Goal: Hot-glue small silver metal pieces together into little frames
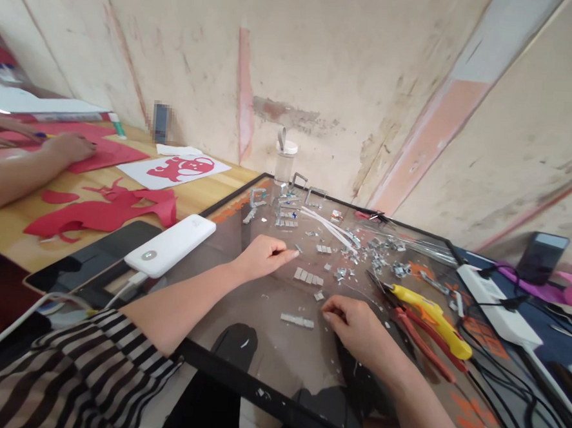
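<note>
My left hand [262,258] is over the glass tabletop, thumb and forefinger pinched together at a small silver metal piece [298,248]. Nearer to me, my right hand [354,321] has its fingers curled closed; whatever they may hold is hidden. Between the hands lies a row of flat grey metal pieces [308,277], set side by side. A lone metal piece [319,295] lies just beyond my right fingertips, and another joined strip [297,320] lies to their left. Loose metal bits [345,274] are scattered past the right hand.
Red-handled pliers [423,345] and a yellow-handled tool [432,316] lie to the right, near a white power strip [501,304] and black cables. A white power bank [170,246] is at left. A clear jar [284,165] stands behind. Another person's hands [69,149] work over red paper.
</note>
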Demonstrator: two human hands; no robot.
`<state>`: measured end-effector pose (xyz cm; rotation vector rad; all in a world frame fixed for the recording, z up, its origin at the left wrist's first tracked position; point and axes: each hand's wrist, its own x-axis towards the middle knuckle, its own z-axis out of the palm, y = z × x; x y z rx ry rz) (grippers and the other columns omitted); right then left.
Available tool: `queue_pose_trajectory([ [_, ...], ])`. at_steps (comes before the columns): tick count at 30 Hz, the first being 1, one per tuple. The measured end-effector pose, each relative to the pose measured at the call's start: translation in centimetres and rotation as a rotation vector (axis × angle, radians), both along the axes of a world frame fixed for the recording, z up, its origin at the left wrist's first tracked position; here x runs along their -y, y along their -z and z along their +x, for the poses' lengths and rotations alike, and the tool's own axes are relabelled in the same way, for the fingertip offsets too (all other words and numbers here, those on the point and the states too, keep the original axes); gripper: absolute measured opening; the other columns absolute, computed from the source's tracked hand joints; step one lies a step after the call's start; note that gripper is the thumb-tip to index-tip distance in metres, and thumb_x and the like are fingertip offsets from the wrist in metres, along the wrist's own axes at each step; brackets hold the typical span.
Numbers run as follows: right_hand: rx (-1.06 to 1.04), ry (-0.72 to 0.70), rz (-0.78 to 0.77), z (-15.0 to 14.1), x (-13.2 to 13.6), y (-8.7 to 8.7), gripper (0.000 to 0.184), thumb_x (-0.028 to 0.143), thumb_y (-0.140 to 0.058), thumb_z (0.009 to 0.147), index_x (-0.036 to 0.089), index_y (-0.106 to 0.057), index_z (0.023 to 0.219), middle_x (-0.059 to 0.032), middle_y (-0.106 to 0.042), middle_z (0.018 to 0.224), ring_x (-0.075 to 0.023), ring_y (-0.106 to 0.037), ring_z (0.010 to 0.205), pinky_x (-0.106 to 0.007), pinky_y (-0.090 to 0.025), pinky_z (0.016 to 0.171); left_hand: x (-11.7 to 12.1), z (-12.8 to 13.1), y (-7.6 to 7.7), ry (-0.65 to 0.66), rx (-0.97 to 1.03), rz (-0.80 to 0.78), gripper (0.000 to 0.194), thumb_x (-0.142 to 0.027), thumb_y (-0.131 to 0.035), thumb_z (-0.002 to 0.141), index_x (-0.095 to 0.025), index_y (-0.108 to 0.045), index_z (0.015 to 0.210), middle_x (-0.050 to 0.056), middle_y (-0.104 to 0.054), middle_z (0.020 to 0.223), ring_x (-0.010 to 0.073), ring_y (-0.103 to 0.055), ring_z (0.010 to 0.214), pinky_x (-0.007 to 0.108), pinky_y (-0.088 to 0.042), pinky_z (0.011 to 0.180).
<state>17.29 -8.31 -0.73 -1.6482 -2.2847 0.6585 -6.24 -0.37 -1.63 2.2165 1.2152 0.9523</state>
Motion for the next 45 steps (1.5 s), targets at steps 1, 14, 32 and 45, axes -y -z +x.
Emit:
queue_pose_trajectory([
  [1,0.006,-0.001,0.002,0.0,0.0,0.0,0.015,0.017,-0.048,0.076,0.02,-0.063,0.075,-0.0018,-0.066,0.071,-0.0157,-0.059,0.066,-0.023,-0.04,0.063,-0.1,-0.1,0.0,-0.021,0.009,0.011,0.049,-0.049,-0.043,0.084,-0.016,-0.031,0.049,-0.005,-0.025,0.048,0.0071,-0.026,0.049,0.022,-0.02,0.048],
  [14,0.006,-0.019,0.028,0.4,-0.1,0.4,0.016,0.018,-0.047,0.079,0.021,-0.063,0.076,-0.0018,-0.066,0.071,-0.0159,-0.059,0.067,-0.023,-0.039,0.062,-1.2,-0.6,1.4,-0.222,-0.005,0.193,0.042,-0.041,-0.04,0.087,-0.015,-0.044,0.053,-0.002,-0.043,0.053,0.0095,-0.037,0.053,0.022,-0.031,0.055],
  [32,-0.092,0.001,-0.012,0.2,-0.5,0.5,0.018,0.021,-0.044,0.078,0.018,-0.061,0.073,0.0014,-0.058,0.061,-0.0143,-0.053,0.059,-0.022,-0.037,0.058,-0.1,0.4,0.9,-0.083,0.086,0.14,0.025,-0.023,-0.038,0.089,-0.015,-0.062,0.094,0.007,-0.067,0.09,0.0145,-0.06,0.079,0.024,-0.044,0.074],
  [45,-0.08,0.085,-0.081,-0.2,-1.1,0.9,0.017,0.019,-0.047,0.076,0.02,-0.063,0.074,0.0025,-0.059,0.06,-0.0127,-0.053,0.059,-0.02,-0.035,0.055,-0.8,0.5,2.1,-0.058,0.187,0.035,0.026,-0.022,-0.037,0.088,-0.017,-0.062,0.096,0.003,-0.064,0.074,0.014,-0.058,0.066,0.024,-0.045,0.068],
])
